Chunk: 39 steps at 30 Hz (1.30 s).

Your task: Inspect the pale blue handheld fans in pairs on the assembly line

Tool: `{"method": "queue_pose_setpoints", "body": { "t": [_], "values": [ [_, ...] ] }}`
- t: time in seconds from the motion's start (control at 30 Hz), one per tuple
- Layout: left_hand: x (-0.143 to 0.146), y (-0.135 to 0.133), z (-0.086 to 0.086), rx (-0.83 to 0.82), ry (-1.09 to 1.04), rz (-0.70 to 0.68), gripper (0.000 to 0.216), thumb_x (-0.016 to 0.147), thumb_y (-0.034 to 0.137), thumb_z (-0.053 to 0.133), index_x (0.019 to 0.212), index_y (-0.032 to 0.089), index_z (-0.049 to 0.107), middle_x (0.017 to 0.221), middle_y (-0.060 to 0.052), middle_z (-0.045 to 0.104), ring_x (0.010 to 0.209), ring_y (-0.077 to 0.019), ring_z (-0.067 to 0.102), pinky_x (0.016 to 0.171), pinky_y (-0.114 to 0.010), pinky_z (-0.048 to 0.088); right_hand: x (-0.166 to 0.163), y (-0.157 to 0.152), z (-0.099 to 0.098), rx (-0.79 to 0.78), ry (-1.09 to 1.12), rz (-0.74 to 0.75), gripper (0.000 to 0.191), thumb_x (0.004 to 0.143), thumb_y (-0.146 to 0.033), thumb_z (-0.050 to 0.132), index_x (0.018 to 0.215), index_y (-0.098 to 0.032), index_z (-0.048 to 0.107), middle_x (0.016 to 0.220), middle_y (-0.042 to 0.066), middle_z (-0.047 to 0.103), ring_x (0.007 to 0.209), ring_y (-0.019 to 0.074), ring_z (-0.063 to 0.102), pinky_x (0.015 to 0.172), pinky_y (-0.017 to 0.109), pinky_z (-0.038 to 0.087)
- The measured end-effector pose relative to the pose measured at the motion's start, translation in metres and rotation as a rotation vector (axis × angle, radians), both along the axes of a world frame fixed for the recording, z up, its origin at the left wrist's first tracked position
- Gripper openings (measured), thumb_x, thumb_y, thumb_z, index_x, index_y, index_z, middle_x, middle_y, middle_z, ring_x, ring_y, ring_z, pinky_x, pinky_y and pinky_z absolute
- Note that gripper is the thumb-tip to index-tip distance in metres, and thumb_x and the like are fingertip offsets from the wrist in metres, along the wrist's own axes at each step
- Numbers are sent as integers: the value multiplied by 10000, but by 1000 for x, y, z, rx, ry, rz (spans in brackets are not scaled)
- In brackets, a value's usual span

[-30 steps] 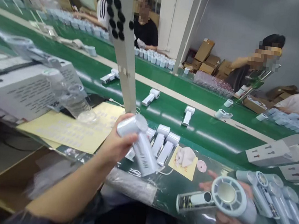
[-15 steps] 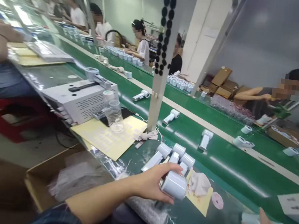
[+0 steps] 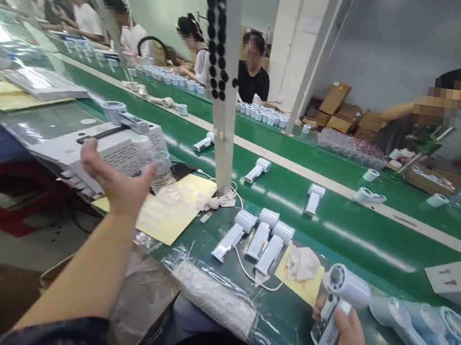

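Note:
In my right hand (image 3: 350, 344) is a light blue handheld fan (image 3: 351, 286), its round head up and lettering on the handle. My fingers and thumb wrap round that handle. My left hand (image 3: 122, 181) is empty, thumb and fingers spread, in front of a grey vented box (image 3: 59, 146) and near a clear plastic cup (image 3: 163, 175). Another fan (image 3: 114, 110) lies on the box beside a black strap. Three fans (image 3: 259, 240) lie side by side on the bench between my hands. Several more fans (image 3: 413, 324) lie in a group right of my right hand.
A green conveyor (image 3: 286, 196) with spaced fans runs beyond the bench, past a white post (image 3: 220, 149). A yellow sheet (image 3: 169, 221), a crumpled cloth (image 3: 302, 262) and a bubble-wrap roll (image 3: 215, 299) lie nearby. A white cable loops by the fans. Co-workers sit across the belt.
My left hand has let go of a fan and moved left towards the grey box. My right hand has come inward from the right-hand group and now holds a fan. The view has shifted.

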<state>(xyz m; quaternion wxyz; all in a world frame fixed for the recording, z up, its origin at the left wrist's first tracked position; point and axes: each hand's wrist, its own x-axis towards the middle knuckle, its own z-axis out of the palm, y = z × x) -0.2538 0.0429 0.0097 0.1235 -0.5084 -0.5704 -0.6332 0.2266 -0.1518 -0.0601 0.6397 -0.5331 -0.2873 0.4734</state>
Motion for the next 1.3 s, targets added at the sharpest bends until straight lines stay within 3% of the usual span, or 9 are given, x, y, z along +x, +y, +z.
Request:
{"method": "queue_pose_setpoints", "body": {
  "t": [0.07,0.13,0.2,0.3,0.4,0.63,0.77,0.9,1.3],
  "values": [
    [-20,17,-9,-191,-103,-144,744,776,590,789,1318,213,446,1203,-57,640,1309,-424,515,998,-641,458,-2,-1,4,50,55,-82,408,706,-514,865,897,-192,702,703,45,721,571,194,654,521,305,572],
    [-4,20,-11,-310,52,-348,670,712,574,837,1230,262,548,1100,-17,660,1129,-354,628,995,-540,524,-9,1,5,71,84,-108,420,707,-515,864,907,-190,688,702,37,714,573,179,645,524,286,562],
    [36,11,-2,-350,405,-532,559,760,479,820,1246,294,613,1149,-14,650,1122,-329,617,1063,-513,493,-15,4,5,78,94,-102,431,695,-516,869,888,-181,678,691,36,709,564,175,640,520,287,556],
    [109,-13,26,-194,862,-758,427,864,262,705,1285,294,643,1159,-64,662,1085,-299,619,1033,-535,503,-17,3,5,98,103,-105,418,718,-504,849,906,-176,672,693,33,706,568,178,639,532,303,557],
    [176,-27,48,-156,1181,-829,574,862,33,564,1392,255,573,1257,-125,665,1184,-318,607,1055,-538,467,-13,-1,5,109,114,-132,386,753,-489,823,928,-182,669,713,30,708,587,178,643,542,307,558],
    [273,-29,40,-133,1321,-1032,457,893,61,547,1322,194,628,1214,-154,717,1168,-312,638,1089,-508,397,-11,-4,7,172,196,-165,339,773,-461,802,924,-193,660,715,12,687,592,166,629,543,291,548],
    [290,-33,38,-76,1317,-1050,391,882,18,525,1194,174,699,1025,-136,741,995,-284,665,1002,-465,424,-12,-4,7,168,211,-126,339,776,-459,796,924,-191,651,714,16,695,578,165,622,531,285,537],
    [297,-32,44,41,1533,-863,350,898,-3,454,1092,96,728,893,-147,724,886,-280,642,940,-448,430,-13,-4,4,171,222,-86,368,770,-464,810,949,-186,649,716,19,708,584,161,630,550,278,545],
    [278,-33,34,-25,1607,-772,271,916,58,498,1069,110,716,901,-134,717,898,-271,636,959,-458,435,-12,-3,6,109,214,-116,409,706,-478,870,902,-172,681,710,32,710,597,158,643,551,254,550]
  ]
}}
